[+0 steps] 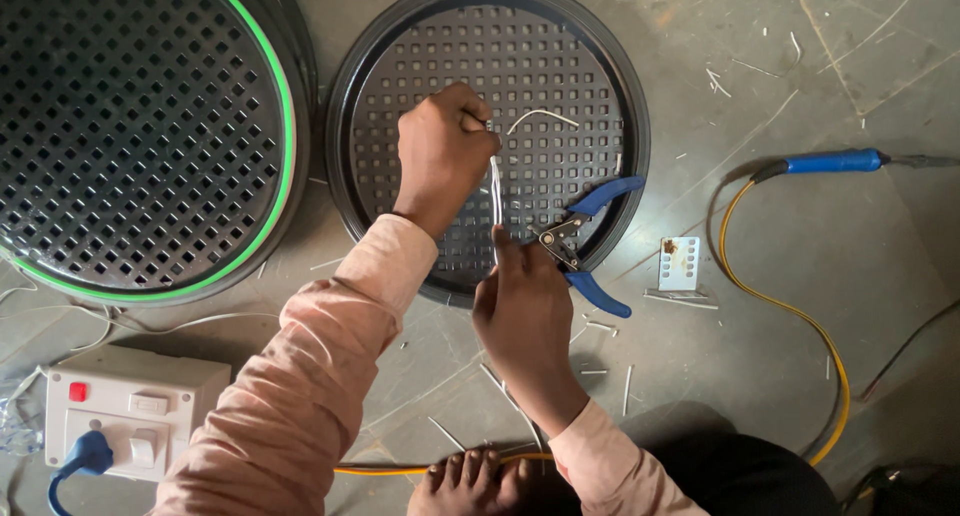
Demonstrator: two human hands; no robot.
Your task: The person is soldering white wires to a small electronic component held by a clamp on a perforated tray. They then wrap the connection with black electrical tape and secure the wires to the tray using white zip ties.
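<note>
**Head view: a thin white wire held tight over the grille**

Head view shows you sitting on the floor over a round black grille. Your left hand is closed in a fist, pinching the top end of a thin white wire. Your right hand is closed on the lower end of that wire, so it runs straight between your two hands, just above the grille. Blue-handled pliers lie on the grille rim, right beside your right hand, and I cannot tell if a finger touches them.

It looks like you are fixing the wire to the grille. The next move likely needs a steady pull and a careful aim at one small hole. Keep the pliers close. A second grille with a green ring lies to the left.
</note>
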